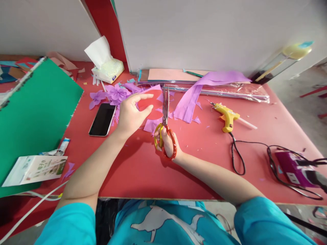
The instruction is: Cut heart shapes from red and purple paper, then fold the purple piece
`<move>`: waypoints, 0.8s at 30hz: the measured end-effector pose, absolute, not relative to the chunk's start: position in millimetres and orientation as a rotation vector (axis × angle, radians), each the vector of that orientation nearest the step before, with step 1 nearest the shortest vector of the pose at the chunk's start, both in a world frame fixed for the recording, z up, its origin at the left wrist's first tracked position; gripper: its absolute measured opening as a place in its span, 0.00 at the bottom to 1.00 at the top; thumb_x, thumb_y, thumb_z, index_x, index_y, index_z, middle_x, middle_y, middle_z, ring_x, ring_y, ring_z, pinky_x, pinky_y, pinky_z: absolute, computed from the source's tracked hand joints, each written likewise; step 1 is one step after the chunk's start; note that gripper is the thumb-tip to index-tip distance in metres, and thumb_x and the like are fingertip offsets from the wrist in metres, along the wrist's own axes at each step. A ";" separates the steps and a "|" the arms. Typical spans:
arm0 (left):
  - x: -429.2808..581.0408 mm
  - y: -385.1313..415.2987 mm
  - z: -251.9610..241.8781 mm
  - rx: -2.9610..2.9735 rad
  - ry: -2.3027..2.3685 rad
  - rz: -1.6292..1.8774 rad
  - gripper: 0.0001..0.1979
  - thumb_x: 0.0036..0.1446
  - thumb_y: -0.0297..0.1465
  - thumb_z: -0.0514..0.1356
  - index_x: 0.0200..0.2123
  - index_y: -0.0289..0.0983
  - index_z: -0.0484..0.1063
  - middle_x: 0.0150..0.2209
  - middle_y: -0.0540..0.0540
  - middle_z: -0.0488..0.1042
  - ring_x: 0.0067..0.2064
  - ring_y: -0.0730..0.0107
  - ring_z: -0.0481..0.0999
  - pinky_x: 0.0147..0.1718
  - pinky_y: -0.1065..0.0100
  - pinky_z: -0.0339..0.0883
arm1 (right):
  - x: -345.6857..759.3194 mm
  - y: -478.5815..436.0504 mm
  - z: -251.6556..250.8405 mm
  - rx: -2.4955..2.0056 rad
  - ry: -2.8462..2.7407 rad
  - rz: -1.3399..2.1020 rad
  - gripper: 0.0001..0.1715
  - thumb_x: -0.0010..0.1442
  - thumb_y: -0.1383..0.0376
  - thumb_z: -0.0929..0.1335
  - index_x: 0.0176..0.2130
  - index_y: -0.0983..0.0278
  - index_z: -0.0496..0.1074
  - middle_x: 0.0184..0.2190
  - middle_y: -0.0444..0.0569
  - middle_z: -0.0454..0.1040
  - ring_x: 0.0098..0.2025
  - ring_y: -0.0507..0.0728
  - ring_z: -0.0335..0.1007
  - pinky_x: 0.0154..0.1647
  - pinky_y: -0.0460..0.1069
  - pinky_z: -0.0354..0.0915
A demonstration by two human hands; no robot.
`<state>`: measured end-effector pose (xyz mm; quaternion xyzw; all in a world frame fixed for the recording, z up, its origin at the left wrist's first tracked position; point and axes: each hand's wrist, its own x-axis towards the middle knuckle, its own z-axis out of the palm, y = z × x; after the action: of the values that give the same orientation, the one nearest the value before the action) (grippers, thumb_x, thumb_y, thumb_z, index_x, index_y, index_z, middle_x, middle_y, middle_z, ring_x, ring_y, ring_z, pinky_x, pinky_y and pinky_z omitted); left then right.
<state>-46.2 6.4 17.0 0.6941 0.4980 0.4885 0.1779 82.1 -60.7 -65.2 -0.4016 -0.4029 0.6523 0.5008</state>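
Observation:
My left hand (pixel 131 114) pinches a piece of red paper (pixel 153 102) between thumb and fingers, holding it just above the red table (pixel 204 160). My right hand (pixel 167 143) has its fingers through the yellow and red handles of scissors (pixel 165 117). The scissor blades point away from me and run along the right edge of the red paper. Purple paper flowers (pixel 116 94) and purple scraps (pixel 150 125) lie around the paper.
A black phone (pixel 102 119) lies left of my left hand. A tissue box (pixel 107 69), a green sheet (pixel 33 115), purple paper strips (pixel 196 92), a yellow glue gun (pixel 227 117) with black cord (pixel 237 156), and a purple power strip (pixel 293 168) sit around.

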 end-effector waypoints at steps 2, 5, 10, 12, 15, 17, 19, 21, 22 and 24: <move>-49.3 7.5 19.5 1.964 1.397 1.379 0.12 0.44 0.25 0.66 0.36 0.40 0.75 0.37 0.49 0.78 0.44 0.60 0.76 0.45 0.58 0.72 | 84.2 -58.5 -65.3 -0.954 -0.996 1.599 0.26 0.54 0.41 0.62 0.30 0.61 0.65 0.18 0.39 0.57 0.14 0.47 0.51 0.11 0.44 0.50; -53.2 8.8 22.8 1.931 1.380 1.383 0.11 0.43 0.27 0.67 0.34 0.40 0.76 0.34 0.48 0.77 0.42 0.59 0.76 0.41 0.59 0.73 | 91.5 -52.1 -69.7 -0.955 -0.955 1.647 0.30 0.50 0.39 0.64 0.33 0.62 0.66 0.23 0.42 0.61 0.16 0.47 0.54 0.11 0.44 0.52; -56.5 8.1 30.0 1.940 1.333 1.334 0.11 0.43 0.27 0.67 0.34 0.39 0.75 0.32 0.48 0.77 0.41 0.59 0.76 0.40 0.59 0.74 | 117.2 -39.6 -76.9 -0.868 -1.123 1.659 0.32 0.54 0.39 0.59 0.39 0.63 0.67 0.27 0.44 0.65 0.19 0.48 0.57 0.16 0.45 0.56; -56.6 6.5 33.3 1.952 1.325 1.322 0.11 0.43 0.26 0.67 0.34 0.39 0.76 0.33 0.48 0.77 0.42 0.60 0.76 0.42 0.59 0.73 | 130.6 -36.6 -74.9 -0.873 -1.229 1.616 0.33 0.54 0.38 0.59 0.40 0.62 0.67 0.28 0.45 0.66 0.21 0.49 0.59 0.19 0.46 0.59; -56.6 3.5 36.6 1.965 1.321 1.314 0.12 0.45 0.25 0.65 0.37 0.39 0.76 0.37 0.48 0.77 0.43 0.62 0.76 0.44 0.59 0.72 | 150.5 -34.4 -67.5 -0.861 -1.413 1.575 0.36 0.52 0.37 0.59 0.46 0.61 0.67 0.38 0.51 0.68 0.33 0.55 0.66 0.26 0.49 0.63; -56.8 1.7 37.4 1.971 1.315 1.295 0.13 0.46 0.25 0.64 0.38 0.39 0.76 0.39 0.47 0.77 0.42 0.63 0.76 0.44 0.60 0.73 | 161.0 -34.0 -62.5 -0.808 -1.550 1.564 0.39 0.52 0.37 0.59 0.51 0.59 0.65 0.47 0.54 0.66 0.43 0.59 0.66 0.32 0.52 0.66; -56.9 -0.1 37.5 1.981 1.306 1.272 0.14 0.46 0.25 0.63 0.39 0.39 0.75 0.39 0.47 0.77 0.41 0.65 0.76 0.43 0.62 0.73 | 167.7 -34.3 -59.8 -0.785 -1.676 1.549 0.40 0.52 0.38 0.60 0.54 0.59 0.62 0.50 0.55 0.64 0.49 0.62 0.63 0.39 0.54 0.66; -56.4 -2.1 37.5 1.999 1.298 1.265 0.15 0.46 0.24 0.63 0.40 0.40 0.75 0.38 0.48 0.77 0.41 0.65 0.76 0.43 0.63 0.73 | 170.2 -35.6 -59.8 -0.775 -1.732 1.553 0.40 0.53 0.38 0.59 0.55 0.59 0.61 0.50 0.55 0.64 0.50 0.62 0.62 0.41 0.56 0.65; -55.7 -3.1 37.6 2.012 1.294 1.267 0.15 0.46 0.24 0.63 0.40 0.40 0.75 0.38 0.48 0.77 0.41 0.66 0.76 0.43 0.63 0.72 | 170.2 -36.7 -60.6 -0.770 -1.734 1.555 0.39 0.54 0.38 0.59 0.55 0.59 0.61 0.49 0.55 0.65 0.49 0.62 0.63 0.41 0.56 0.65; -53.6 -5.4 37.8 2.034 1.283 1.277 0.15 0.46 0.24 0.63 0.40 0.40 0.75 0.40 0.48 0.78 0.43 0.66 0.76 0.45 0.63 0.72 | 168.6 -39.0 -62.7 -0.763 -1.707 1.549 0.39 0.53 0.38 0.59 0.53 0.59 0.62 0.48 0.55 0.65 0.48 0.62 0.63 0.40 0.57 0.66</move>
<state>-53.6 -5.4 37.8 0.7308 0.4608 0.4586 0.2079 168.6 -39.0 -62.7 -0.2943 -0.6587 0.5979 0.3493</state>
